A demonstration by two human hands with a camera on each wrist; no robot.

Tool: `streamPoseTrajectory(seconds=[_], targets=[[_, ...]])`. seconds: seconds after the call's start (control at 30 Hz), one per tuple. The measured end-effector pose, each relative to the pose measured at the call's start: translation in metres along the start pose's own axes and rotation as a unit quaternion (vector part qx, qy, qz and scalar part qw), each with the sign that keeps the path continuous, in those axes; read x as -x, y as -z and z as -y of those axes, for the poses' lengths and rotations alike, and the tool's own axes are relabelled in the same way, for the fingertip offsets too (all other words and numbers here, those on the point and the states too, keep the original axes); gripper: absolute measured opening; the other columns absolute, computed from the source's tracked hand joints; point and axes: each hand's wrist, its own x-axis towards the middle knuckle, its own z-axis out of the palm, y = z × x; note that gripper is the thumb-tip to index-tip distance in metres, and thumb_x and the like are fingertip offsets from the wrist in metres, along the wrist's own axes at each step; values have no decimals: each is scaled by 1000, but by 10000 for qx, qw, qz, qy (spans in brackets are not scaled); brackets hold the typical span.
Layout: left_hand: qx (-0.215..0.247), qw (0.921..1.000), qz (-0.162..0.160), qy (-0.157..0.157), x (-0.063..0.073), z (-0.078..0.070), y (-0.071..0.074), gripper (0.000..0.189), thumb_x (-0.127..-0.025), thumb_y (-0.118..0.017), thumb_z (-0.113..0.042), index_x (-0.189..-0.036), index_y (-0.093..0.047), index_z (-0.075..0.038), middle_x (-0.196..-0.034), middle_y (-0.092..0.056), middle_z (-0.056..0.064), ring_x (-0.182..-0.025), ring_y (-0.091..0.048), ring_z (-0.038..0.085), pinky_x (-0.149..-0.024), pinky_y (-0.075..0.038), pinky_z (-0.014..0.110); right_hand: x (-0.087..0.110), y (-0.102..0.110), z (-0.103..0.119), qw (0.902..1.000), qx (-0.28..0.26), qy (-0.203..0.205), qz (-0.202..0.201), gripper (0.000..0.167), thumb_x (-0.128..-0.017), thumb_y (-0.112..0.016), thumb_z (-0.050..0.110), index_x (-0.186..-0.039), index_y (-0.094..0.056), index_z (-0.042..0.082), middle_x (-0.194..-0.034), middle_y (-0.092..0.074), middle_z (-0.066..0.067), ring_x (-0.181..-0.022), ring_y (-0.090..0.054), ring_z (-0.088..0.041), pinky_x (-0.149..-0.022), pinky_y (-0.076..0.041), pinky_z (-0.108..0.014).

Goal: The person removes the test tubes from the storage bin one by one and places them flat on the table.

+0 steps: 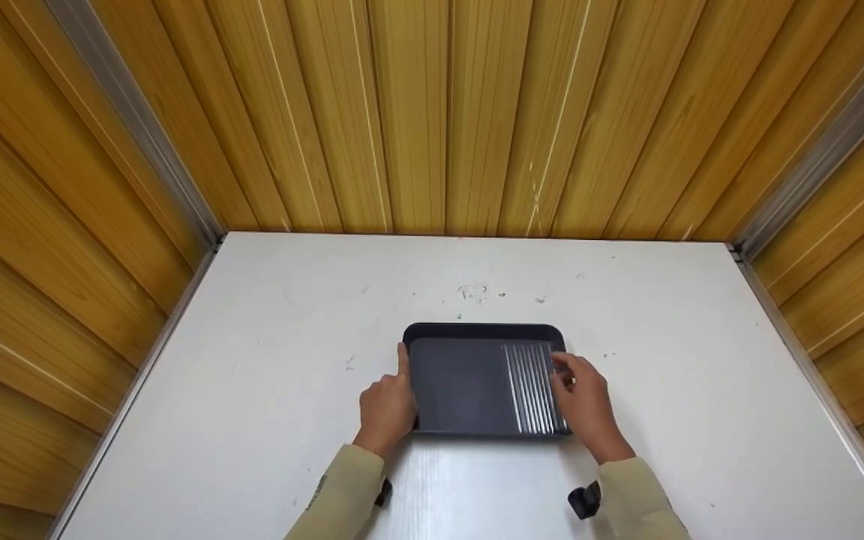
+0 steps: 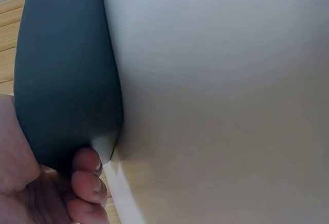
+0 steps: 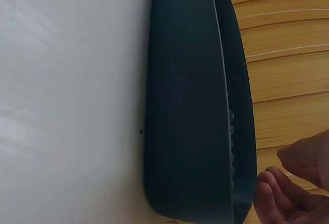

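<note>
A dark grey rectangular tray (image 1: 458,386) lies on the white table. Several clear, slim tubes or rods (image 1: 528,390) are lined up side by side along its right part. My left hand (image 1: 388,409) holds the tray's left side, index finger straight along the wall. In the left wrist view its other fingers (image 2: 87,185) curl against the tray's outer corner. Over the right rim is my right hand (image 1: 586,401), thumb and fingers bent but apart beside the outermost rods. The right wrist view shows nothing between them, with rounded rod ends (image 3: 232,143) just above the rim.
The white tabletop (image 1: 297,337) carries small dark marks behind the tray. Wood-look panels (image 1: 447,120) wall in the back and both sides, with metal posts (image 1: 154,127) at the corners. A black wrist device (image 1: 584,501) sits by the right sleeve.
</note>
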Motion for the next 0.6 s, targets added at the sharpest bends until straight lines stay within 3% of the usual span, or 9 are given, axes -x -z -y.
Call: streamPoseTrajectory(seconds=[0.6], targets=[[37,9999,-68,-88,0,0,-1,65,-85,-58,-2,-147,-35,0,-48,-51,5,-38,-30,9,-38,-22,27,3,-16,6,9985,327,430,76,36,-90,-63,1,-125,-58,0,-114,-62,-11,-96,-60,-20,-78,-51,-35]])
